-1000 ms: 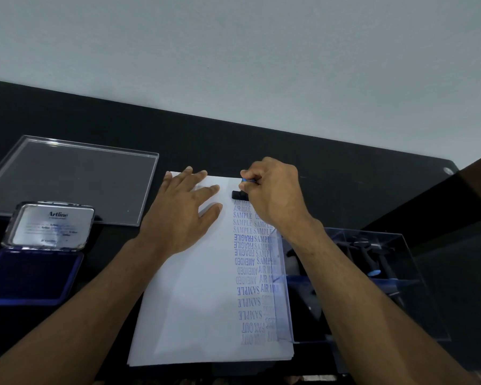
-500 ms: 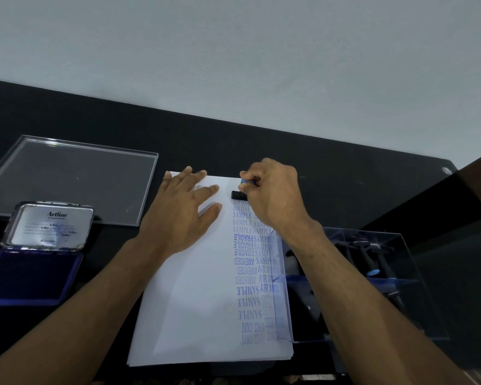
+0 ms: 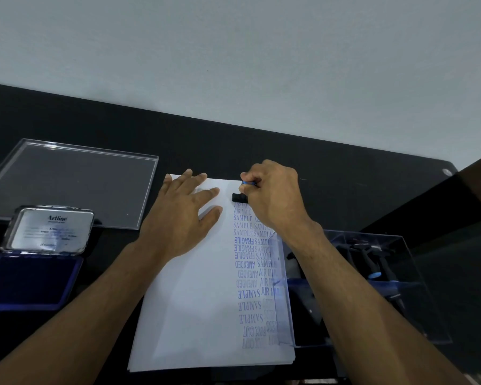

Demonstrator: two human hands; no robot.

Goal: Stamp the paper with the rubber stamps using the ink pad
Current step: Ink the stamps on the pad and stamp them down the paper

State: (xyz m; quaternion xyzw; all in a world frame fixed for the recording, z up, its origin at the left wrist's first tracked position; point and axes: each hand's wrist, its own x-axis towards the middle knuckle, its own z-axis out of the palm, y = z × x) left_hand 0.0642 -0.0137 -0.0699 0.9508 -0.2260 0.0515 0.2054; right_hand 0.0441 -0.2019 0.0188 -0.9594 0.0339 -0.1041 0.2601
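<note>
A white sheet of paper (image 3: 195, 295) lies on the black table, with two columns of blue stamped words down its right side. My right hand (image 3: 275, 201) grips a black rubber stamp (image 3: 238, 197) with a blue-tipped handle, its base down on the paper near the far edge, at the top of the columns. My left hand (image 3: 184, 215) rests flat on the paper's far left part, fingers spread. An open ink pad (image 3: 31, 282) with blue felt and a silver lid (image 3: 49, 230) sits at the left.
A clear plastic box (image 3: 372, 287) holding several more stamps stands right of the paper, under my right forearm. Its clear lid (image 3: 70, 182) lies flat at the far left behind the ink pad. A pale wall runs behind the table's far edge.
</note>
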